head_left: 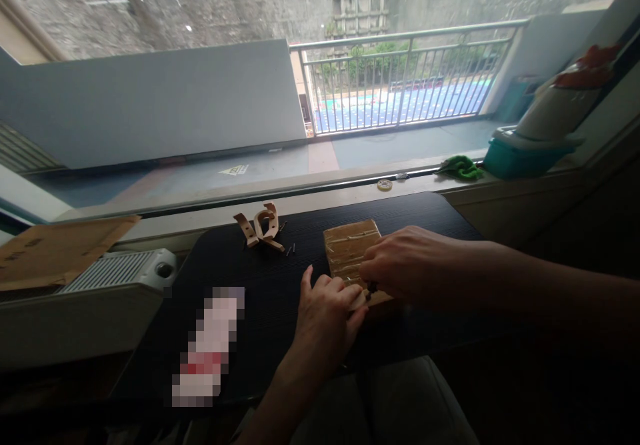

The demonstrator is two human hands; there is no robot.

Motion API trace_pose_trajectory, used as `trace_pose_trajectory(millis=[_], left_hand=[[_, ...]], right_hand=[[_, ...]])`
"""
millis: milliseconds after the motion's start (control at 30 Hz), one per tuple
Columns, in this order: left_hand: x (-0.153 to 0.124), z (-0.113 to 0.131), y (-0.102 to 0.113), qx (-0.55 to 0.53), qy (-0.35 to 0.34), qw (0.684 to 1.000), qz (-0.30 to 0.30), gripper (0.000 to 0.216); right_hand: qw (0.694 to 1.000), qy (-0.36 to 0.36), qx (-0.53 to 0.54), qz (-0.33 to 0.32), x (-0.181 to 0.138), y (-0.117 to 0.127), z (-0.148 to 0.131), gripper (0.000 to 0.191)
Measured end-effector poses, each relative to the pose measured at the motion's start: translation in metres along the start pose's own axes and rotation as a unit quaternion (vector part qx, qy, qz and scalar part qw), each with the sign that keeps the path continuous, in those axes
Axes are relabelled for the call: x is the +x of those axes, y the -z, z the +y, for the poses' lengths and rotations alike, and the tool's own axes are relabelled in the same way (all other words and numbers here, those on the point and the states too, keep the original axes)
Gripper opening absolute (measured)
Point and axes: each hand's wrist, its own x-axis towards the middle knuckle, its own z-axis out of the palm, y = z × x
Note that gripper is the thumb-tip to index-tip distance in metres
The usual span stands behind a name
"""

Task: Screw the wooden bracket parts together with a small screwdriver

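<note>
A brown, block-shaped cardboard box [351, 235] with creased clear tape over it lies on the black table [270, 338]. My left hand [325, 308] is at its near left side, fingers closed on a small pale piece [357, 298] that looks like wood. From the right, my right hand [405, 261] reaches over the box, closed around a small dark tool [371, 290] whose end meets the pale piece. Most of this tool is hidden in the fist, so its kind does not show. Curved wooden pieces with holes [263, 228] lie at the back left, near small metal screws or nails [291, 250].
A blurred-out pink and white item [207, 348] lies at the table's left. Beyond the back edge runs a windowsill [320, 203] with a tape roll [385, 185], a green cloth [460, 167] and a teal container [525, 155]. Cardboard [65, 251] rests over the radiator [125, 275].
</note>
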Motion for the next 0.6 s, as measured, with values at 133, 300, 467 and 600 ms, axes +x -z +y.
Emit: trace_pose_trajectory(millis=[133, 300, 467, 600], left_hand=[[-0.001, 0.0, -0.001, -0.006, -0.004, 1.0, 0.003, 0.014], [-0.002, 0.0, -0.001, -0.007, -0.001, 1.0, 0.003, 0.016], [-0.001, 0.001, 0.0, 0.001, 0.004, 1.0, -0.002, 0.014], [-0.001, 0.001, 0.0, 0.005, 0.002, 1.0, 0.004, 0.015]], right_hand=[[1.0, 0.001, 0.016, 0.006, 0.003, -0.005, 0.0, 0.006], [0.998, -0.053, 0.003, 0.02, 0.004, -0.012, -0.001, 0.02], [0.997, -0.062, -0.034, 0.03, 0.001, -0.006, -0.001, 0.019], [1.0, -0.017, -0.025, 0.007, -0.001, 0.004, -0.003, 0.008]])
